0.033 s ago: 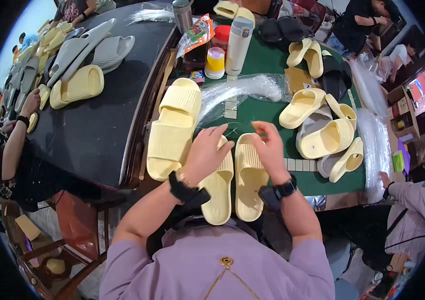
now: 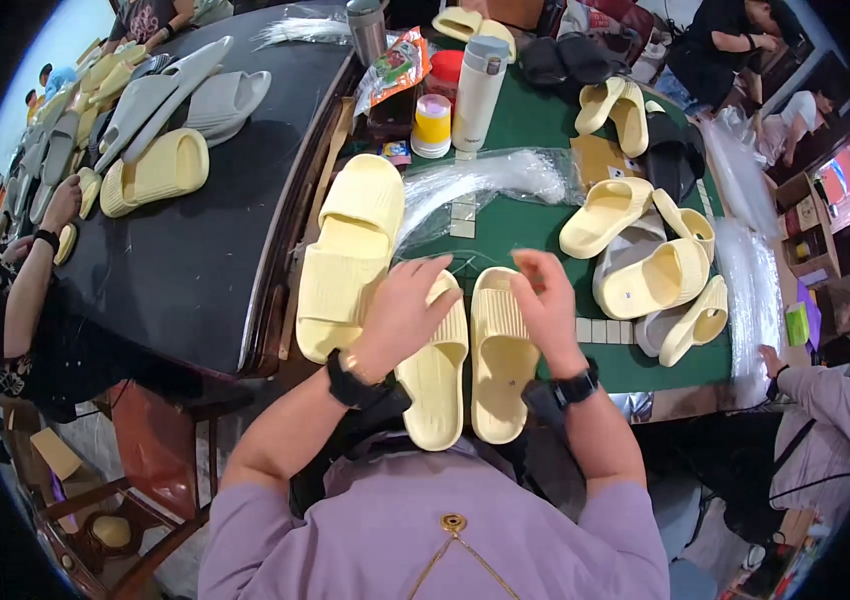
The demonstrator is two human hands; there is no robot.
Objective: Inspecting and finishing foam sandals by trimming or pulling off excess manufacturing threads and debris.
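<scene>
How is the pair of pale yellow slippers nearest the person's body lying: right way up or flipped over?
Right way up: the left slipper and the right slipper both show their footbeds and ribbed straps facing up.

Two ribbed, pale-yellow slippers [image 2: 503, 360] lie side by side.

Matt, ribbed foam-like slippers [image 2: 505, 375], glossy transparent plastic strips [image 2: 495, 182], felt-like matt tabletop [image 2: 520, 226]

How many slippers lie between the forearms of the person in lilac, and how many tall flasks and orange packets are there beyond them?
Cream slippers: 2
Tall flasks, by colour:
white flask: 1
grey flask: 1
Orange packet: 1
Total: 5
</scene>
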